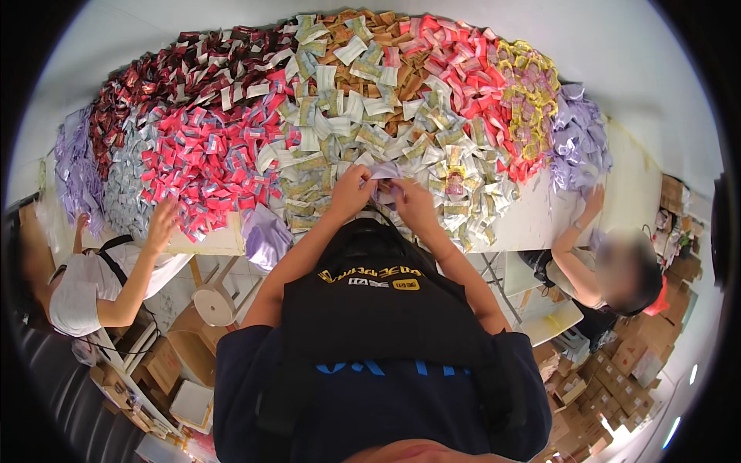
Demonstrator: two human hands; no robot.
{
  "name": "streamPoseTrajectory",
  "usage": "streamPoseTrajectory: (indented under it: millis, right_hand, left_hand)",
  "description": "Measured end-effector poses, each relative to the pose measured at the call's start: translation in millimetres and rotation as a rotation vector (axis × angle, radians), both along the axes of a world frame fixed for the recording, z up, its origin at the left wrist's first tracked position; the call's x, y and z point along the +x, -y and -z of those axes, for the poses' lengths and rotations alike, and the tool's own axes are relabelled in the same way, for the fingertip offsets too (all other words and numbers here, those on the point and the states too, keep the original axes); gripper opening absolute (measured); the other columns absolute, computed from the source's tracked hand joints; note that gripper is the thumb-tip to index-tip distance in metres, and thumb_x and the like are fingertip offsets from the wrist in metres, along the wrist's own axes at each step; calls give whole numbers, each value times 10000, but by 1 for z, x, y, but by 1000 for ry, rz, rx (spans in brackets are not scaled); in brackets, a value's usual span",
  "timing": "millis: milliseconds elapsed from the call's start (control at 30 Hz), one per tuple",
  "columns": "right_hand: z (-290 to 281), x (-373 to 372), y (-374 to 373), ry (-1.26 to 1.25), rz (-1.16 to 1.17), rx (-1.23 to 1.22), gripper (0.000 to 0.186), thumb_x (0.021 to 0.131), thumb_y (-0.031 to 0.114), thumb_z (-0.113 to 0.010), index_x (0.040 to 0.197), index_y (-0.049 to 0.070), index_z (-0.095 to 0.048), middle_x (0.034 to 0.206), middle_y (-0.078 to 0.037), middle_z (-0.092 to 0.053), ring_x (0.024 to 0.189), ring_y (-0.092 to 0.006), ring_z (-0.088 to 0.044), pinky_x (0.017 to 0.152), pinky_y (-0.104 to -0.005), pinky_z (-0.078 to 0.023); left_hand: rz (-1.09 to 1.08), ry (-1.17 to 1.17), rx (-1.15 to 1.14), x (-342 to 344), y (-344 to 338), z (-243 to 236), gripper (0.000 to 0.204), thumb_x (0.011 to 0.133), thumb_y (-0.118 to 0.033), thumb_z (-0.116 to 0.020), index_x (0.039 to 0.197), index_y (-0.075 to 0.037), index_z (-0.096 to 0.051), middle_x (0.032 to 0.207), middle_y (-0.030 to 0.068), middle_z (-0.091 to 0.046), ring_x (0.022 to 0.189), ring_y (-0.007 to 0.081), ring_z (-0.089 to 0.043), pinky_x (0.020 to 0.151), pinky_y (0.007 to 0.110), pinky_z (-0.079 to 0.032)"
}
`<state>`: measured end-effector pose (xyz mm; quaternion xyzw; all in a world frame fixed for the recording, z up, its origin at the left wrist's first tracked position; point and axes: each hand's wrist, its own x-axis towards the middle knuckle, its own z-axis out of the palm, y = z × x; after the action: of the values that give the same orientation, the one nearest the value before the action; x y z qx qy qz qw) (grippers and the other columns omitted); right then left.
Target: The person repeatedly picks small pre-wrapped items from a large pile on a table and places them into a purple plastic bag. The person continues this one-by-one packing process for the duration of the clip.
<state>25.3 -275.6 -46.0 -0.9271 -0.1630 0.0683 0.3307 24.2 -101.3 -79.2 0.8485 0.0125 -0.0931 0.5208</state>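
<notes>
A small lavender bag (384,170) is stretched between my two hands near the front of a table heaped with small packets. My left hand (351,190) pinches its left side, fingers closed. On its other side my right hand (414,204) is also closed, with its fingertips at the bag's opening. Something dark shows between the fingers, too small to make out. Pale white-green packets (324,147) lie all around my hands. A larger lavender bag (266,235) hangs over the table's front edge, left of my left forearm.
Bright pink packets (208,154), dark red packets (185,73), orange-brown packets (413,73), coral packets (463,65) and yellow packets (529,89) form piles. More lavender bags (579,139) lie right. Co-workers reach in from left (116,285) and right (587,270). A stool (214,305) and cardboard boxes (602,386) stand below.
</notes>
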Motion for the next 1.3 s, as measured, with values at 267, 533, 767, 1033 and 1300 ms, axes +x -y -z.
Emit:
streamPoseTrajectory:
  millis: [267,533,767,1033,1300]
  right_hand:
    - [13,27,29,-163,-357,-261,420,755,63,-536,1170,119,-498,975,-150,-593,833,-330,-598,693,-415,-495]
    - [31,12,42,-649,-168,154,214,857,215,-472,766,29,-524,705,-94,-577,685,-220,-589,595,-342,-465]
    - [30,-8,58,-1109,618,1766,241,854,111,-463,628,108,-379,566,16,-363,513,-87,-364,441,-225,-311]
    - [-104,3,97,-202,485,1053,205,841,126,-453,653,56,-494,775,-82,-556,679,-158,-502,674,-270,-416]
    - [-155,64,81,618,769,1015,325,922,223,-393,1106,-34,-469,1153,-130,-505,1134,-294,-466,960,-385,-392]
  left_hand:
    - [108,-285,-223,-40,-22,9,571,689,-57,-676,1209,-27,-441,991,101,-583,525,95,-498,505,265,-425]
    - [502,-482,-332,-34,-1,76,426,800,-279,-664,1077,15,-526,904,88,-614,818,227,-573,771,329,-445]
    - [-510,-901,-1215,-47,-50,16,265,872,-295,-562,665,-149,-484,532,-45,-454,472,72,-415,462,237,-357]
    - [-964,155,478,-193,-189,97,486,789,-314,-672,1151,-23,-530,1117,152,-540,1063,266,-510,720,410,-516]
    - [-1618,-474,-37,-254,-193,149,437,804,-177,-561,1215,-42,-499,1121,167,-572,676,317,-610,670,401,-521]
